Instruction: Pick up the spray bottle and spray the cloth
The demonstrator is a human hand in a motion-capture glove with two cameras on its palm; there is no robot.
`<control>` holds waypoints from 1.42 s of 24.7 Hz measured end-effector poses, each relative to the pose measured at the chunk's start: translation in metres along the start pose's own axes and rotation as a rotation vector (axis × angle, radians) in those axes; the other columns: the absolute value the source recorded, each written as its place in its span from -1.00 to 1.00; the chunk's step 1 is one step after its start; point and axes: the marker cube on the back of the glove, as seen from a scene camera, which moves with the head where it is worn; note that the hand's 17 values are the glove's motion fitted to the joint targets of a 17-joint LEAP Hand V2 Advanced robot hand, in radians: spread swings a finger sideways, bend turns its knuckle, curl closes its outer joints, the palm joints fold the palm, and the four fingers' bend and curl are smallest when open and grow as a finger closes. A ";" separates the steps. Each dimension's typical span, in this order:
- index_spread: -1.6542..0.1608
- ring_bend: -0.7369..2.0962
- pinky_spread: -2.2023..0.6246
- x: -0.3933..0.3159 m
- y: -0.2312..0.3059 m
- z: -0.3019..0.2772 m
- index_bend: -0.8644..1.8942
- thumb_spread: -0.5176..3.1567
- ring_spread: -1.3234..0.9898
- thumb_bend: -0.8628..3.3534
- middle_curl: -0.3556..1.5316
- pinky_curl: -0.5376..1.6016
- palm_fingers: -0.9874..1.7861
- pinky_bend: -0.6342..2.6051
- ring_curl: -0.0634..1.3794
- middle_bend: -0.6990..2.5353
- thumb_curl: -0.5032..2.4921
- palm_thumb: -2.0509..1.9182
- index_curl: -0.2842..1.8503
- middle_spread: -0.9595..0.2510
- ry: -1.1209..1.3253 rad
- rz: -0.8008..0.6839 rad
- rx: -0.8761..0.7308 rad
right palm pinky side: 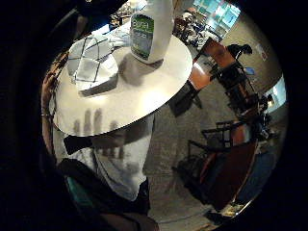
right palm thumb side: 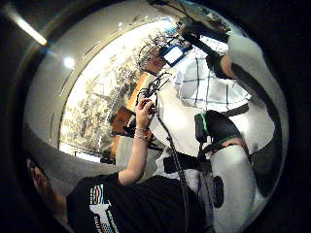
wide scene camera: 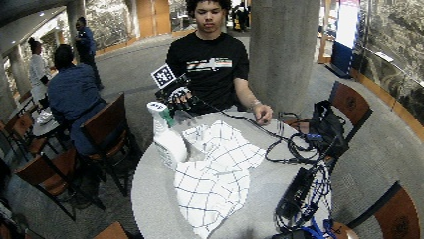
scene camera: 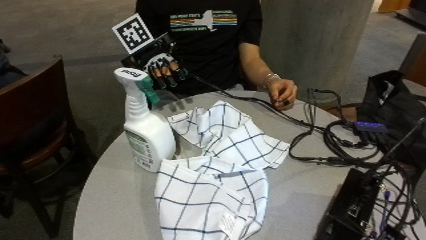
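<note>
A white plastic spray bottle with a green label and white trigger head (scene camera: pixel 148 131) is seen standing upright at the left of the outside view, on a round grey desk (scene camera: pixel 126 200); its long axis is vertical and its nozzle is turned toward the left edge of the frame. Just beside it, toward the lower centre, a white cloth with a dark grid pattern (scene camera: pixel 214 184) is spread in loose folds across the desk, its near edge seeming to touch the bottle's base. The black-gloved right hand (scene camera: pixel 162 67) is raised in the upper left of that frame, above and behind the trigger head, apart from it; its fingers are relaxed and slightly bent, with nothing held. The bare left hand (scene camera: pixel 282 93) is rested on the desk edge at upper centre right, farther from the bottle, so the gloved hand is the nearer. No container holding anything else is shown. A short descent toward the bottle's neck is judged to be needed.
</note>
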 end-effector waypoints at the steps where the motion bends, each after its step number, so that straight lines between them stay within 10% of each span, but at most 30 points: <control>1: 0.49 -0.28 0.73 0.002 -0.001 0.000 -0.09 -0.18 0.12 -0.44 -0.31 -0.38 0.18 -0.53 -0.58 -0.35 -0.46 0.42 -0.42 0.52 0.001 -0.003 -0.002; 15: 0.47 -0.25 0.74 0.034 -0.018 -0.018 -0.17 -0.14 0.11 -0.49 -0.27 -0.37 0.16 -0.52 -0.52 -0.37 -0.43 0.42 -0.40 0.51 -0.012 -0.014 0.001; 35: 0.43 -0.19 0.74 0.090 -0.063 -0.008 -0.32 -0.15 0.13 -0.57 -0.25 -0.24 0.11 -0.39 -0.45 -0.40 -0.42 0.43 -0.52 0.57 -0.489 0.348 0.130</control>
